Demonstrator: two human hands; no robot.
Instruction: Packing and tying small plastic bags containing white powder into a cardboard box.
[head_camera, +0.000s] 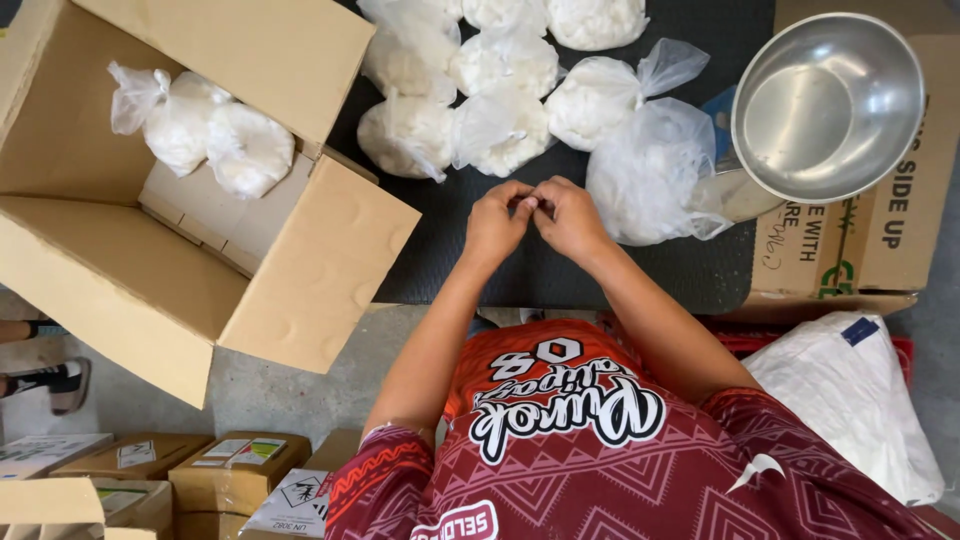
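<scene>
My left hand (492, 226) and my right hand (570, 215) meet fingertip to fingertip over a dark mat (560, 270). Both pinch a small item between them, too tiny to identify. Just right of my right hand lies a larger clear plastic bag (650, 175) of white stuff, its neck loose. Beyond my hands lie several tied clear bags (500, 125) with the same white filling.
An open cardboard box (310, 260) at the left holds a few filled bags (210, 135). A steel bowl (830, 105) rests on a printed carton (890, 240) at the right. A white sack (850, 400) lies lower right, small cartons (230, 470) lower left, another person's shoe (55, 382) far left.
</scene>
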